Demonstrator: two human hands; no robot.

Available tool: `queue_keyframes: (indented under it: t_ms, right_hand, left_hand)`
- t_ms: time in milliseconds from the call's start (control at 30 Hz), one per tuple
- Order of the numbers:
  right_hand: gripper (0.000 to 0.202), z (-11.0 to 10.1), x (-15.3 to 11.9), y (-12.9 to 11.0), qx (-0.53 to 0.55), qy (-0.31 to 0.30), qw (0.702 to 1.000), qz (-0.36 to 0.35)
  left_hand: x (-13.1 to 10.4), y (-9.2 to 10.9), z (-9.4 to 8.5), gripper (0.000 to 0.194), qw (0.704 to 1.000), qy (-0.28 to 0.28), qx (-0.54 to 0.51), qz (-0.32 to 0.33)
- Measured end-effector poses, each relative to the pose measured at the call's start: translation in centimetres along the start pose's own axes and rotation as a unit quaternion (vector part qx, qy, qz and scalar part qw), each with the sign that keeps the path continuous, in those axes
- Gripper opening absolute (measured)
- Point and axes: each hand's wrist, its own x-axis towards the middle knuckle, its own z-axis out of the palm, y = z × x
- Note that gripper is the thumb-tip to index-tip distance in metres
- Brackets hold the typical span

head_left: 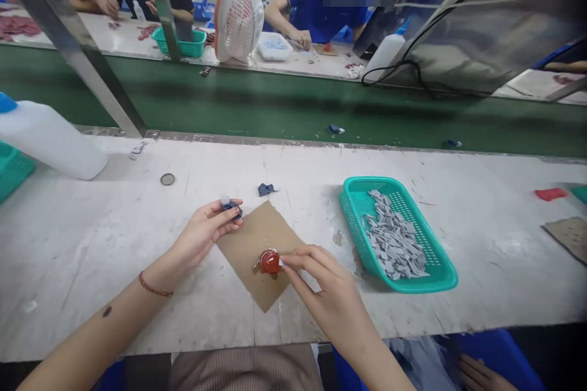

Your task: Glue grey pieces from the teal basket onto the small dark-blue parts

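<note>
In the head view my left hand [204, 229] is closed around a small dark blue piece [235, 210] with a whitish end, held above the left side of a square of brown cardboard [250, 232]. A small red cap-like dish [269, 261] with a shiny wet surface sits on the cardboard, with a wet patch around it. Thumb and fingertips of my right hand [321, 278] pinch a small pale grey piece [281, 263] at the dish's right edge. Another dark blue piece [266, 189] lies on the table just behind the cardboard.
To the right stands a green basket [351, 226] of grey pieces [397, 238]. A white bottle [59, 137] leans at left, near a bottle cap [167, 179]. Beyond the table edge runs a green conveyor belt [257, 98] carrying small pieces; co-workers sit across it.
</note>
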Motion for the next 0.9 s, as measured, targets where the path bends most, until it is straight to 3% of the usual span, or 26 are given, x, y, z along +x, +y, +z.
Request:
queue_keyframes:
  t_ms: [167,300,400,467,533,667,767,900]
  right_hand:
    - [0.013,0.3,0.6,-0.3,-0.048,-0.021,0.998,-0.031]
    - [0.014,0.6,0.6,-0.3,-0.048,-0.021,0.998,-0.021]
    - [0.015,0.4,0.6,-0.4,-0.015,-0.018,1.0,0.012]
    - [0.014,0.0,0.8,-0.5,0.033,-0.016,0.997,0.074]
    - [0.011,-0.5,1.1,-0.6,0.116,-0.007,0.98,0.16]
    - [0.018,-1.3,2.0,-0.7,0.296,0.033,0.91,0.287]
    - [0.023,-1.3,2.6,-1.2,0.351,0.043,0.882,0.311]
    - [0.014,-1.1,3.3,-2.3,0.375,0.029,0.886,0.271]
  left_hand:
    - [-1.2,0.2,0.4,0.03,0.999,0.006,0.042,-0.018]
    - [-1.7,0.1,0.3,0.026,0.997,-0.016,0.082,-0.006]
    - [-1.9,-0.2,0.4,0.024,0.998,-0.03,0.055,-0.004]
    - [-2.1,-0.4,0.6,0.024,0.998,-0.037,0.042,0.008]
    - [-2.4,-0.7,1.0,0.026,0.998,-0.049,0.036,0.024]
    - [-3.4,-1.0,2.0,0.023,0.996,-0.076,0.02,0.037]
    - [-4.3,-1.2,2.7,0.018,0.995,-0.09,0.01,0.037]
    - [-4.9,-1.1,3.3,0.011,0.993,-0.107,-0.002,0.045]
